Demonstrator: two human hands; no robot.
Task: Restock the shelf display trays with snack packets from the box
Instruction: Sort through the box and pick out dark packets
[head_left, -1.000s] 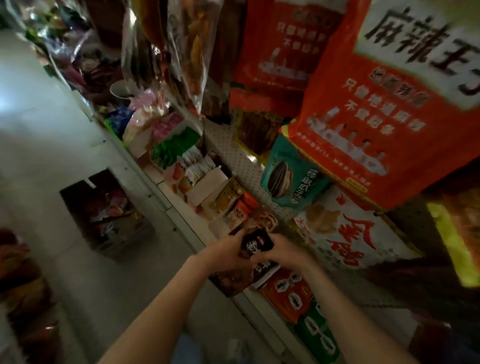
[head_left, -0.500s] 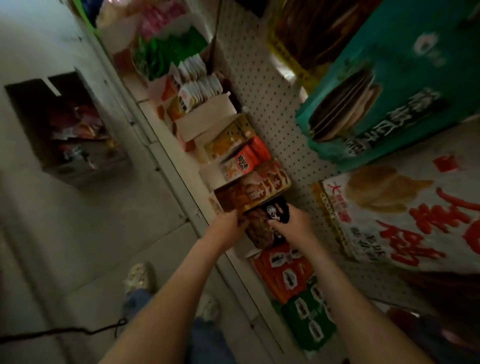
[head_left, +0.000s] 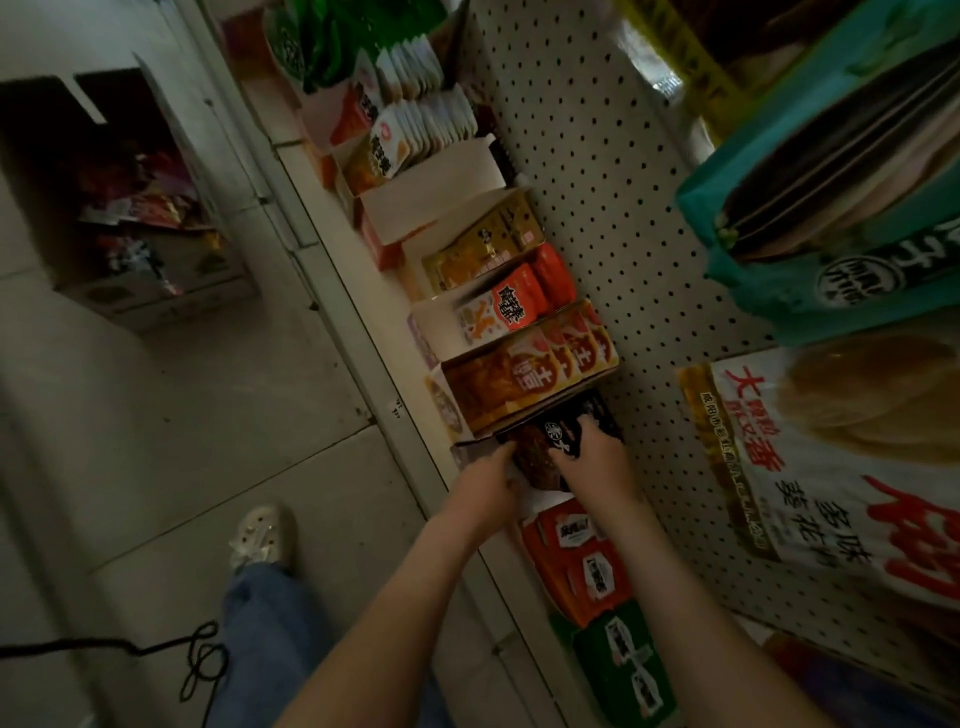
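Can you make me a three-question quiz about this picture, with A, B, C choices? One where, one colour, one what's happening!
1. Where is the cardboard box? A on the floor; B on the shelf; C in someone's arms.
2. What colour are the held packets? A green; B black; C white.
3. What are the left hand and right hand doing? A hanging empty; B lifting the box; C gripping packets.
Answers: A, it sits on the floor; B, mostly black wrappers; C, both clutch them.
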